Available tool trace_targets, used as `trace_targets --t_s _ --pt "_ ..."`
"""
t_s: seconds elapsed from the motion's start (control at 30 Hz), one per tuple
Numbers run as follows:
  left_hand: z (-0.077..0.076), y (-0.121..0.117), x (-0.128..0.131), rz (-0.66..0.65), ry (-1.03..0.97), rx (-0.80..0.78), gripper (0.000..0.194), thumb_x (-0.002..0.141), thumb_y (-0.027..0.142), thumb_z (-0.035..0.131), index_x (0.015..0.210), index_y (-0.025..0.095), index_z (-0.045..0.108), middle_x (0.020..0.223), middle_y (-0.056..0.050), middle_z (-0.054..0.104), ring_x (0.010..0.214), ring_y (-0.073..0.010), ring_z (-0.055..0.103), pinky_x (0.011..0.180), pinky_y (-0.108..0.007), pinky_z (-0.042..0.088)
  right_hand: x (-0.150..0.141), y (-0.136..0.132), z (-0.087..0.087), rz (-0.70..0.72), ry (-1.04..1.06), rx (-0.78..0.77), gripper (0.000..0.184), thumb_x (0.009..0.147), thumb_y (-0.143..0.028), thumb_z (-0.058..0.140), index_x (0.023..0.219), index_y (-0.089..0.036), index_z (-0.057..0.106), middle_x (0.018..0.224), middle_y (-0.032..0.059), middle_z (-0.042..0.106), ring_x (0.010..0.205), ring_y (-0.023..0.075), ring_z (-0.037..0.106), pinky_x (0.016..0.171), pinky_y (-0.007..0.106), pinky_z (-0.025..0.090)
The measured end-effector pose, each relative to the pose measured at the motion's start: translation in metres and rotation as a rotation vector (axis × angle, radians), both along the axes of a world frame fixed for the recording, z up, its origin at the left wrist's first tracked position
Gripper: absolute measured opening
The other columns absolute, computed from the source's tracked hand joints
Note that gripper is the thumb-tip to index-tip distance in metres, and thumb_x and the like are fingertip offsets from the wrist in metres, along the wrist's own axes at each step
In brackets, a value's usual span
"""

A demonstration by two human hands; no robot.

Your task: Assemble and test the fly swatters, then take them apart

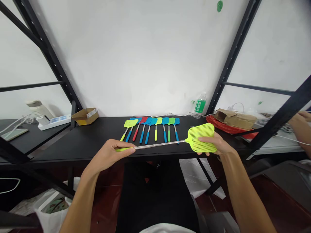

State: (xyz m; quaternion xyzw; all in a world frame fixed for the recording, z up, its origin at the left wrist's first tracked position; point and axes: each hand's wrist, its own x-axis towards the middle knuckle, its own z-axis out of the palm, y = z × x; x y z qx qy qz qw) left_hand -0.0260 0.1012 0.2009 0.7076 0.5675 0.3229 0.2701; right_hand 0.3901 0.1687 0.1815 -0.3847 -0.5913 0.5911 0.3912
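A yellow-green fly swatter [200,138] with a long metal shaft is held level above the front edge of the black table [80,147]. My left hand [113,153] is closed around its yellow-green handle. My right hand [217,144] grips the perforated head, thumb on top and fingertips showing below. Behind it, several smaller-looking swatters lie in a row, heads toward the wall. Among them are a yellow-green swatter [130,123] at the left end, a red-handled swatter [135,135], a green swatter [169,136] and a blue swatter [176,121] at the right end.
An open cardboard box [88,117] sits at the table's left back. A water bottle [200,105] stands by the wall at right, near a brown paper package [234,119] on red plastic. Black metal uprights flank the table. At far right another person's arm [301,129] shows.
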Motion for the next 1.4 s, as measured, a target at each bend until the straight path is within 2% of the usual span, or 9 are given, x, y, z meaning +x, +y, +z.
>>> trace_targets --t_s 0.2,0.43,0.57,0.83,1.2,1.4 --pt "-0.001 0.001 0.006 -0.010 -0.002 0.013 0.035 0.079 0.052 0.070 0.098 0.025 0.081 0.098 -0.002 0.078 0.096 -0.0277 0.070 0.081 -0.029 0.054 -0.012 -0.004 0.003 0.018 0.007 -0.007 0.052 0.076 -0.035 0.077 0.119 -0.012 0.061 0.076 0.0103 0.073 0.054 0.0242 0.071 0.030 0.021 0.047" --pt "0.001 -0.001 0.004 -0.017 0.009 0.034 0.034 0.080 0.052 0.070 0.097 0.024 0.081 0.099 -0.002 0.078 0.095 -0.0276 0.070 0.084 -0.030 0.054 -0.012 -0.004 0.003 0.004 0.002 -0.007 0.052 0.075 -0.036 0.077 0.118 -0.012 0.061 0.075 0.0100 0.073 0.054 0.0246 0.071 0.030 0.021 0.048" --pt "0.003 -0.002 0.011 -0.013 0.000 0.048 0.033 0.079 0.051 0.070 0.096 0.025 0.081 0.100 -0.002 0.078 0.095 -0.0277 0.071 0.082 -0.030 0.055 -0.015 -0.005 0.004 0.008 0.016 -0.006 0.051 0.074 -0.034 0.077 0.117 -0.012 0.061 0.075 0.0103 0.073 0.054 0.0250 0.071 0.030 0.022 0.047" --pt "0.001 -0.003 0.033 -0.039 -0.016 0.070 0.035 0.080 0.053 0.068 0.097 0.025 0.081 0.100 -0.002 0.078 0.097 -0.0280 0.071 0.082 -0.029 0.054 -0.032 -0.004 -0.001 0.103 0.052 -0.014 0.048 0.076 -0.035 0.075 0.117 -0.013 0.063 0.082 0.0115 0.074 0.057 0.0250 0.072 0.032 0.022 0.049" --pt "0.000 -0.004 0.039 -0.047 -0.001 0.077 0.035 0.082 0.054 0.066 0.097 0.026 0.081 0.104 -0.002 0.077 0.098 -0.0278 0.070 0.083 -0.030 0.054 -0.041 -0.006 -0.001 0.120 0.029 -0.027 0.054 0.076 -0.037 0.076 0.121 -0.012 0.060 0.085 0.0131 0.075 0.059 0.0250 0.072 0.032 0.021 0.049" --pt "0.000 -0.004 0.045 -0.063 -0.014 0.083 0.035 0.082 0.053 0.065 0.098 0.026 0.081 0.104 -0.002 0.077 0.098 -0.0281 0.070 0.085 -0.031 0.054 -0.048 -0.006 -0.003 0.149 0.056 -0.046 0.051 0.077 -0.036 0.075 0.120 -0.013 0.061 0.085 0.0126 0.075 0.060 0.0249 0.073 0.032 0.021 0.049"
